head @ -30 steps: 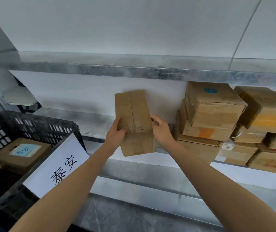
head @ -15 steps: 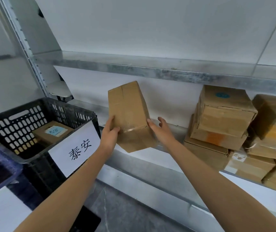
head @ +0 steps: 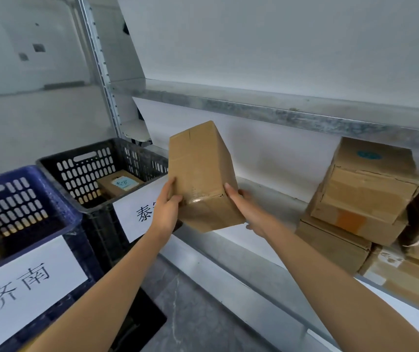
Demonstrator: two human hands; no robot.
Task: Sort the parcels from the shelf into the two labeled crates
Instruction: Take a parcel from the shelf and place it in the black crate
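Note:
A plain brown cardboard parcel (head: 202, 174) is held tilted in the air in front of the metal shelf (head: 266, 196). My left hand (head: 167, 207) grips its lower left side and my right hand (head: 245, 207) grips its lower right side. To the left stands a black crate (head: 86, 161) with a white paper label (head: 137, 212); one small parcel with a blue label (head: 120, 185) lies inside it. A blue crate (head: 25, 196) with its own white label (head: 23, 288) stands at the near left.
Several brown parcels (head: 365, 199) are stacked on the shelf at the right, one with a blue sticker on top. A metal upright (head: 99, 64) rises behind the crates. An upper shelf edge (head: 279, 113) runs above. Grey floor (head: 190, 313) lies below.
The view has swung left, bringing the blue crate into sight. Both hands have carried the parcel away from the shelf stack toward the crates and tilted it further.

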